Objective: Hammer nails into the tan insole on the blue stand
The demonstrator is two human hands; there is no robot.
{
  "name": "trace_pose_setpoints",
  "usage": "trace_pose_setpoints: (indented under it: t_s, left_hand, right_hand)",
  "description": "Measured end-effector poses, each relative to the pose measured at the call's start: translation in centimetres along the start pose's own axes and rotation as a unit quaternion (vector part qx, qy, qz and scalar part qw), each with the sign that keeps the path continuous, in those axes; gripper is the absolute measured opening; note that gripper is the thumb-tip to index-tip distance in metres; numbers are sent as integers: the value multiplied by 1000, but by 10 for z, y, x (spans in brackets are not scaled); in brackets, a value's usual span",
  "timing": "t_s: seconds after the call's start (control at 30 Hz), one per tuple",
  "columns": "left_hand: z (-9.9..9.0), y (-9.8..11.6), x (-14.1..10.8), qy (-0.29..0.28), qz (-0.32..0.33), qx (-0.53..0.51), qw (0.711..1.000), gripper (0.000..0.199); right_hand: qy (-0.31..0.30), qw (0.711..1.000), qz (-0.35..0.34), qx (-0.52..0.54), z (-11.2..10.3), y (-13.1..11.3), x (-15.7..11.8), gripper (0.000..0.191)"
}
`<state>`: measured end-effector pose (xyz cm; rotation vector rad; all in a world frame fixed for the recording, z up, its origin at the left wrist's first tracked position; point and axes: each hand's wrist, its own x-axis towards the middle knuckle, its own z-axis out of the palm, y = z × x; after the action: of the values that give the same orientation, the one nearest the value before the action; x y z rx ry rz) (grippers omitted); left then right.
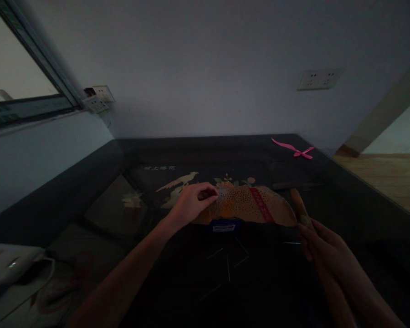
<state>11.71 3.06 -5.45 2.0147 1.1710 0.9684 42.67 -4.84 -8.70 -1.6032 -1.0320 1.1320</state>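
Note:
My left hand is over the left part of a flat brown piece with a curved far edge, dotted with many small dark specks. Its thumb and fingertips are pinched together; what they hold, if anything, is too small to make out. A red band crosses the piece, and an orange patch shows near my left fingers. In my right hand is a hammer, its wooden handle gripped and its dark head just beyond the piece's right end. A blue item with a pale label sits at the piece's near edge.
Several thin, pale sticks or pins lie on the dark table. A pink ribbon rests at the far right corner. On the left is a white device with a cable. Walls border the far and left sides.

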Motion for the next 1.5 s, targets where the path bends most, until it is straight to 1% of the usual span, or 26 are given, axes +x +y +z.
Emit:
trace_pose_setpoints:
  t_s: [0.17,0.3,0.47,0.6,0.73,0.93,1.17,1.33,1.4,1.5]
  left_hand:
    - [0,1,0,-1,-4,2,1000,3]
    - [0,-1,0,-2,-2,-6,1000,4]
    - [0,-1,0,-6,2,-3,1000,3]
    - [0,0,0,-7,-1,-1,1000,3]
    - [0,-3,0,-8,2,-3,1000,4]
    - [0,-5,0,-9,10,15,1000,6]
    - [-2,-3,0,-12,9,12,1000,6]
    - [-1,-4,-1,-10,13,16,1000,6]
    - [-1,-5,-1,-10,13,20,1000,6]
    - [0,-6,-1,-8,14,25,1000,6]
  right_hand:
    - [-12,1000,-20,-13,-4,9,4,45]
    - [-11,1000,-14,-10,-5,14,6,42]
    - [-20,1000,-16,-9,-4,10,5,43]
    - [-10,1000,-13,5,-2,7,4,44]
    - [-6,1000,-28,2,0,6,2,41]
    - [0,1000,-20,-13,1,1,0,45]
    - [-8,1000,-11,9,-3,8,3,48]
    - [-5,1000,-15,-15,-4,10,4,45]
    - [7,1000,-23,-14,-4,8,3,45]
    - [65,996,-36,-40,-5,-2,-2,45]
